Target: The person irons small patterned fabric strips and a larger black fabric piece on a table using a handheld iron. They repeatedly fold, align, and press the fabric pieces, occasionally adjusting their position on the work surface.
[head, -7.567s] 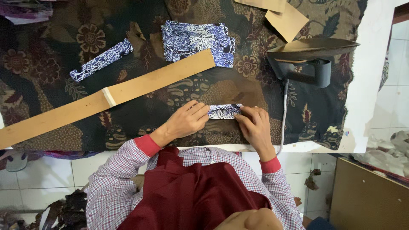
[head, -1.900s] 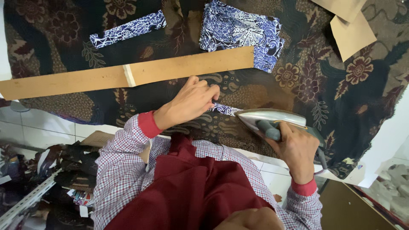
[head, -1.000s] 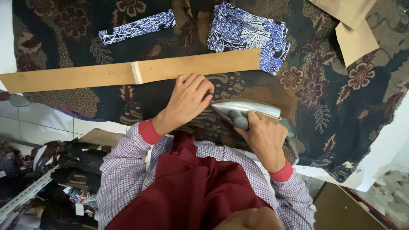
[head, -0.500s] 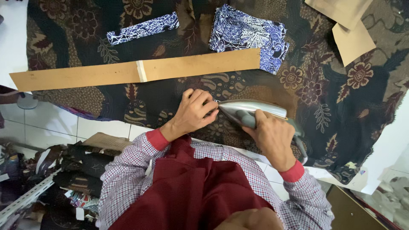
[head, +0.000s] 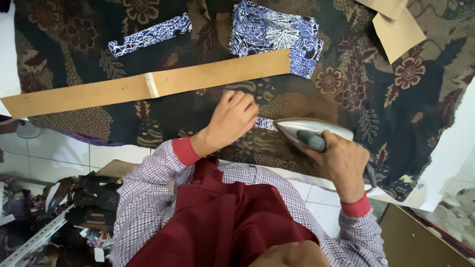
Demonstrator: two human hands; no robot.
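Blue-and-white fabric strip (head: 265, 123): near the table's front edge, pinned flat by the left hand (head: 232, 118), fingers curled onto it, steadying it for pressing. Iron (head: 312, 132): tip on the strip, handle gripped by the right hand (head: 341, 160). Long wooden ruler (head: 148, 85) beyond; folded blue cloth (head: 274, 33), second strip (head: 148, 34), cardboard pieces (head: 396, 29) toward the far edge. Dark floral table cover (head: 396, 109); white tiled floor (head: 64, 153) below.
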